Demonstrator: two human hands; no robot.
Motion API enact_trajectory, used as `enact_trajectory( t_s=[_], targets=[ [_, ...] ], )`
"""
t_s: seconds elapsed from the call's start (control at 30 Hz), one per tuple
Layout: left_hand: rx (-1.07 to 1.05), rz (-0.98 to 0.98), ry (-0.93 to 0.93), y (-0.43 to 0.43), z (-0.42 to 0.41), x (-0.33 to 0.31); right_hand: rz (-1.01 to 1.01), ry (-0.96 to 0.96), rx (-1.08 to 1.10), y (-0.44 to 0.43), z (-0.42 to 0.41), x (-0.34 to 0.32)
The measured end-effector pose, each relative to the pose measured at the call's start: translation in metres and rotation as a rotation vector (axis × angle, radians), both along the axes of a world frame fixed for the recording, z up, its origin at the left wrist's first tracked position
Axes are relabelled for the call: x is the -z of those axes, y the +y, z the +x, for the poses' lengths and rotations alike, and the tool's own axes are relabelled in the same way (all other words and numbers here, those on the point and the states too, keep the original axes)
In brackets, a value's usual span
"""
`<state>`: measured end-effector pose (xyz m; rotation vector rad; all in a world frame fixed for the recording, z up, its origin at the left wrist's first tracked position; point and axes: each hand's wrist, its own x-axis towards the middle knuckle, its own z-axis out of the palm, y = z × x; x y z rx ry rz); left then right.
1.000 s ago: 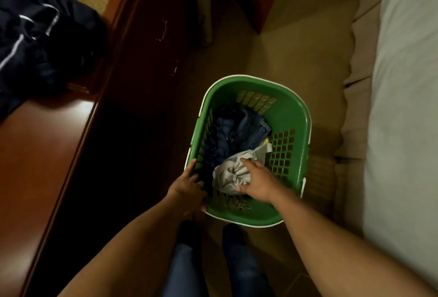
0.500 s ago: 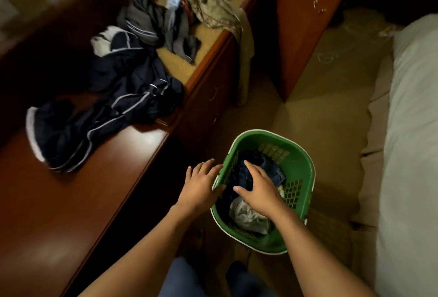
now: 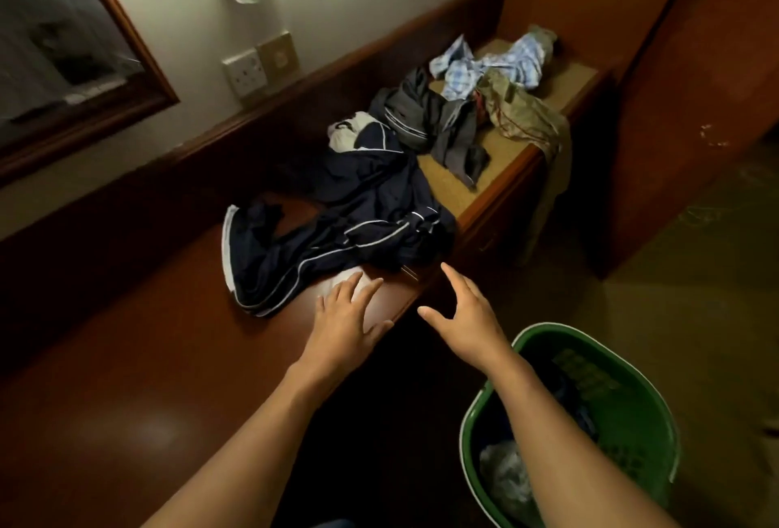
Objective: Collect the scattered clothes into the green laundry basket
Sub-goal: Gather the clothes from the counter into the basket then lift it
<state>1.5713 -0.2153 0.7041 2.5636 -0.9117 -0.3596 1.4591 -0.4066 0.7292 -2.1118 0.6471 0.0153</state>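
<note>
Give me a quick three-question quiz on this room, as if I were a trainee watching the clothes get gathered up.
1. True or false: the left hand and the right hand hold nothing.
2. Which garment lies closest to the hands? A. the blue checked shirt B. the navy jacket C. the khaki garment
3. Fill the gap: the green basket stands on the ____, to the right of the desk.
Key: 1 true; 2 B; 3 floor.
</note>
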Motion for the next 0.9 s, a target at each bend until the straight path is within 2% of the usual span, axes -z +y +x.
enact_trajectory(
  t_s=[0.4, 0.57, 0.7, 0.77, 0.83, 0.9],
  targets=[
    [-0.172, -0.008, 0.042, 0.086, 0.128, 0.003, -0.016, -0.034, -0.008, 0.039, 0.137, 0.005],
    [-0.239, 0.014, 0.069, 0.088, 0.166, 0.018, -0.030, 0.001, -0.054, 0.021, 0.190, 0.010],
    [-0.264, 0.117, 0.113, 0.070, 0.195, 0.034, -0.061, -0.014, -0.093, -0.010, 0.234, 0.017],
    [-0.316, 0.215, 0.149, 0.060, 0.210, 0.047, -0.157, 0.074, -0.149, -0.033, 0.255, 0.026],
    [-0.413, 0.290, 0.194, 0.053, 0.223, 0.061, -0.245, 0.283, -0.203, -0.058, 0.273, 0.037],
    [-0.534, 0.323, 0.269, 0.048, 0.231, 0.078, -0.252, 0.454, -0.224, -0.082, 0.289, 0.051]
  ],
)
